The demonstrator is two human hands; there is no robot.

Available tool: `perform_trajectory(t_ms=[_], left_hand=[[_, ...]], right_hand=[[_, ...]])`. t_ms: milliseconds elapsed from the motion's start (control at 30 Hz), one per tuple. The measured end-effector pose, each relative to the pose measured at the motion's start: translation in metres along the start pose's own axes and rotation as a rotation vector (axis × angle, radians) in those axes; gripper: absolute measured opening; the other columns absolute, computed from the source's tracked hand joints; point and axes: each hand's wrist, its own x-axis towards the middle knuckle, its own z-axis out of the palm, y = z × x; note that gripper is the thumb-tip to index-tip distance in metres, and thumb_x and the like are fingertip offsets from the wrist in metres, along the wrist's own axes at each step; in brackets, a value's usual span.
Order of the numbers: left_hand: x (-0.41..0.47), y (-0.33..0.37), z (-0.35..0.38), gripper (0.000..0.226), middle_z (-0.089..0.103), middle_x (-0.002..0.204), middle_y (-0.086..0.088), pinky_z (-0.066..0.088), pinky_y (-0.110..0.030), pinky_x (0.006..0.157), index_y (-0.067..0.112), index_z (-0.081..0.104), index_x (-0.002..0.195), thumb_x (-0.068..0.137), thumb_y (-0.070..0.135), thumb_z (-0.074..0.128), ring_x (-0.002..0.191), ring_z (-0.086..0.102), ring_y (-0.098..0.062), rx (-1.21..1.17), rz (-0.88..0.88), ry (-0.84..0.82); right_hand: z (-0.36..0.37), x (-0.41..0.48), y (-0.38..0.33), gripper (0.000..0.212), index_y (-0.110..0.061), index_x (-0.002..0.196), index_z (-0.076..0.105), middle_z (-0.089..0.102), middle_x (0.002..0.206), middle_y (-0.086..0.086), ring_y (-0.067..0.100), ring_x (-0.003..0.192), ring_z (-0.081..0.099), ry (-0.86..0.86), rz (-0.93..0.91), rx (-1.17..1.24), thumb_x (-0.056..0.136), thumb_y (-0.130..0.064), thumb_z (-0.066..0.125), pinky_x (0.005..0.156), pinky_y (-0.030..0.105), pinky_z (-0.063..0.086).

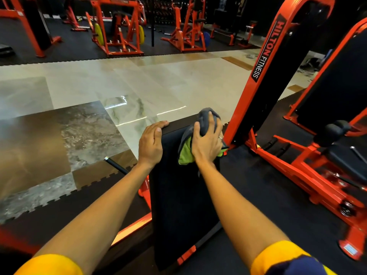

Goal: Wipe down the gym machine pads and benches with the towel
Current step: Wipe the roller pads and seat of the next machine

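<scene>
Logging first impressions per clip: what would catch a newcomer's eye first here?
At centre, the right hand grips a bunched grey-and-green towel against the top of the black pad, while the left hand rests on its upper left edge. Right of them rises an orange frame lettered HILTON FITNESS.

Grey-and-lime towel [195, 135] on the black pad [178, 195], orange frame [256, 80] beside it, marbled cream floor [139, 80], yellow sleeves [278, 255].
</scene>
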Motion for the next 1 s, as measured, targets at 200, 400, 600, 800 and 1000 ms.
perform_trajectory(t_ms=[200, 400, 600, 800, 1000], left_hand=[[0.001, -0.006, 0.001, 0.045, 0.067, 0.129, 0.001, 0.04, -0.02, 0.103, 0.013, 0.069, 0.125, 0.108, 0.029, 0.032, 0.122, 0.057, -0.014, -0.003, 0.037, -0.019], [0.0, -0.003, 0.001, 0.04, 0.068, 0.129, 0.002, 0.039, -0.018, 0.106, 0.012, 0.071, 0.124, 0.108, 0.019, 0.035, 0.124, 0.056, -0.011, -0.024, 0.012, -0.002], [-0.003, -0.003, 0.003, 0.04, 0.066, 0.128, 0.004, 0.041, -0.022, 0.104, 0.011, 0.07, 0.124, 0.108, 0.019, 0.034, 0.121, 0.056, -0.01, -0.021, -0.014, 0.005], [-0.002, 0.0, 0.001, 0.041, 0.065, 0.127, 0.002, 0.042, -0.03, 0.107, 0.01, 0.068, 0.125, 0.107, 0.021, 0.033, 0.122, 0.057, -0.016, -0.053, -0.031, -0.003], [-0.003, 0.001, 0.001, 0.041, 0.067, 0.13, 0.001, 0.042, -0.034, 0.111, 0.011, 0.071, 0.124, 0.108, 0.018, 0.034, 0.127, 0.056, -0.016, -0.056, -0.019, 0.007]], right_hand=[[0.006, -0.065, -0.025, 0.056, -0.038, 0.15, 0.051, 0.045, 0.158, -0.002, 0.033, 0.15, 0.034, 0.017, -0.352, -0.008, 0.097, -0.056, 0.05, 0.117, 0.055, 0.029], [-0.01, 0.005, 0.033, 0.063, -0.04, 0.151, 0.046, 0.047, 0.155, 0.004, 0.037, 0.136, 0.05, -0.011, -0.427, -0.116, 0.089, -0.049, 0.058, 0.104, 0.053, 0.043], [0.008, -0.042, -0.041, 0.052, -0.041, 0.142, 0.056, 0.05, 0.151, -0.005, 0.03, 0.142, 0.042, 0.058, -0.204, -0.026, 0.091, -0.05, 0.054, 0.112, 0.054, 0.032], [-0.004, -0.041, 0.004, 0.058, -0.034, 0.138, 0.064, 0.054, 0.144, 0.002, 0.037, 0.136, 0.048, -0.047, -0.644, -0.043, 0.08, -0.037, 0.066, 0.107, 0.055, 0.038], [-0.016, 0.027, 0.004, 0.049, -0.041, 0.138, 0.056, 0.047, 0.146, -0.007, 0.035, 0.129, 0.051, -0.062, 0.009, 0.004, 0.089, -0.043, 0.056, 0.106, 0.054, 0.039]])
